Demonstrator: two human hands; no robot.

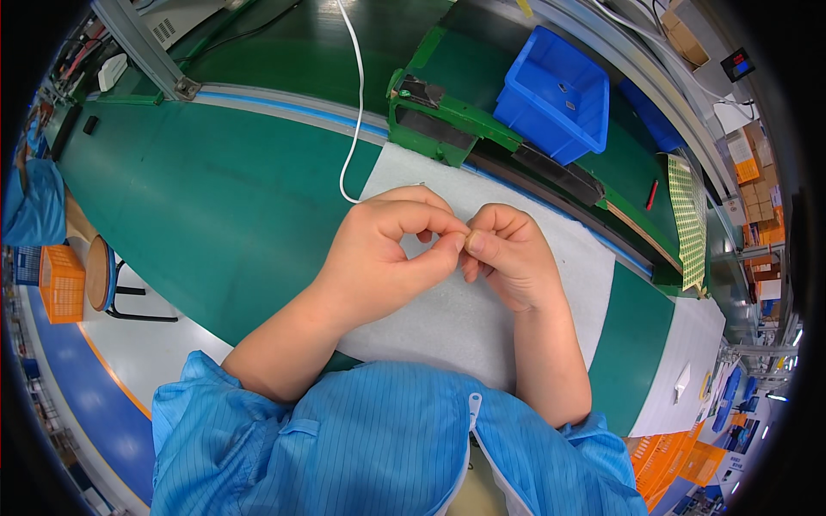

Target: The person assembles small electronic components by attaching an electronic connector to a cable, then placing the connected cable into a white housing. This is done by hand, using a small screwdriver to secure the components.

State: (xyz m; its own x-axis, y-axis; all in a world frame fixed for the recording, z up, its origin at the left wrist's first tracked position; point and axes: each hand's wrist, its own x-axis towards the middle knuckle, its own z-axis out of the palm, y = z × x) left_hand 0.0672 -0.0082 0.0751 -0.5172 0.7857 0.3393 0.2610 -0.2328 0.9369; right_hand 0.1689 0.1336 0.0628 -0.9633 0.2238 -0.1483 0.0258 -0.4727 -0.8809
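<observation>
My left hand (pixel 391 241) and my right hand (pixel 514 254) meet over a white sheet (pixel 568 284) on the green table. Thumb and index finger are pinched together on each hand, and the fingertips touch one another. Whatever sits between them is too small or too covered to make out. The other fingers curl inward. A white cable (pixel 360 112) hangs down and reaches the sheet's left edge, just behind my left hand.
Behind the sheet, a blue bin (pixel 555 99) rests on a green raised ledge (pixel 439 129). A red pen (pixel 651 194) and a yellow-green dotted sheet (pixel 687 224) are to its right. A stool (pixel 99 273) and orange crate (pixel 62 284) stand at left, near another person's blue sleeve (pixel 34 206).
</observation>
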